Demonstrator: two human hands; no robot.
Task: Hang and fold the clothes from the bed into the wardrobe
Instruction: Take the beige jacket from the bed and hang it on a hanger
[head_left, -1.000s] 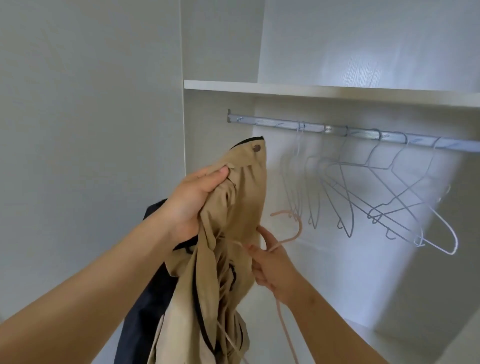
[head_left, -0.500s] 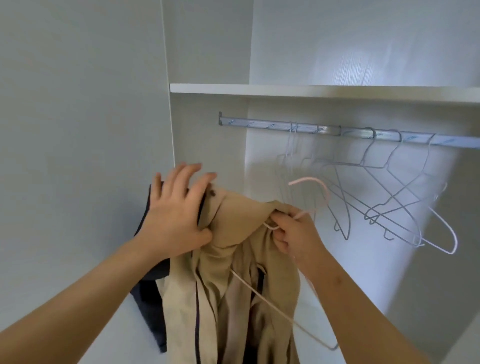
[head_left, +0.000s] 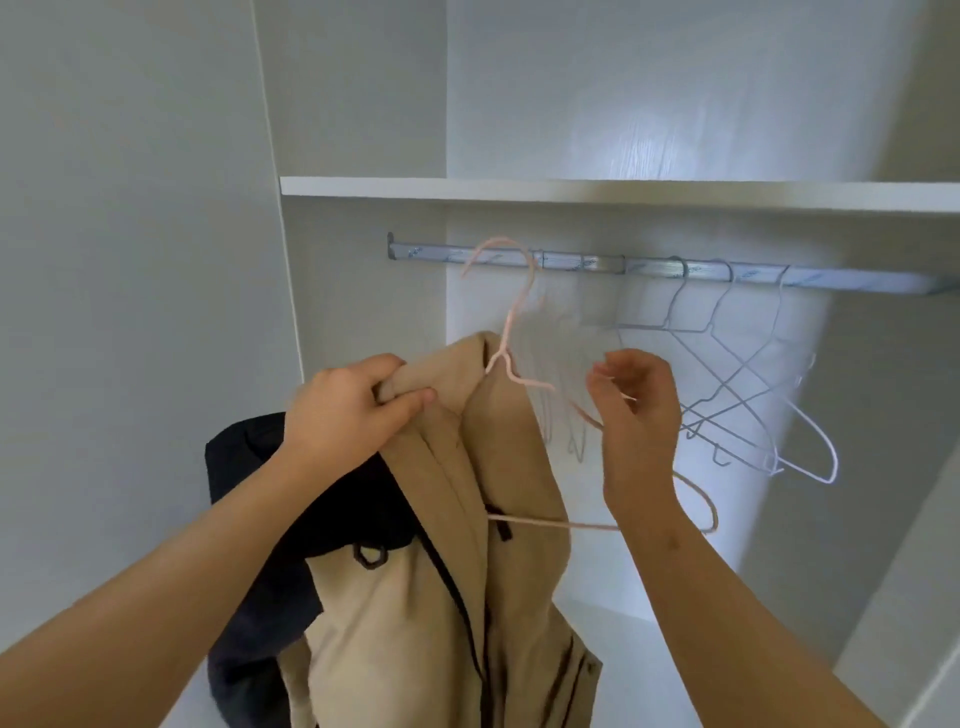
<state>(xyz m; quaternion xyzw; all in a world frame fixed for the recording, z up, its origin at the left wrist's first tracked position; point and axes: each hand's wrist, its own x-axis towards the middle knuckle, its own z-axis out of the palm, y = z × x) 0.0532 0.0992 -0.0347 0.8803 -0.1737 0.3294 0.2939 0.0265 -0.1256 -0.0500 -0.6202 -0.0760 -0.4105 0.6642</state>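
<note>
L hand (head_left: 348, 410), below the rail (head_left: 571, 262) and toward its left end, is clenched round a bunched fold at the top of the beige coat (head_left: 441, 571), thumb over the cloth. R hand (head_left: 639, 410), below the rail's middle, has its fingers curled in, w/ thumb and forefinger pinching the thin right arm of the pink hanger (head_left: 502, 358). The coat hangs between the two hands, its collar on the hanger's left arm, the rest dropping well below the rail. The hanger's hook is up at rail height near the left end (hooked over or just in front: can't tell). A dark garment (head_left: 249, 571) hangs behind the L forearm. Empty wire hangers (head_left: 727, 395) hang from the rail's right part. A shelf (head_left: 571, 188) sits just above the rail.
</note>
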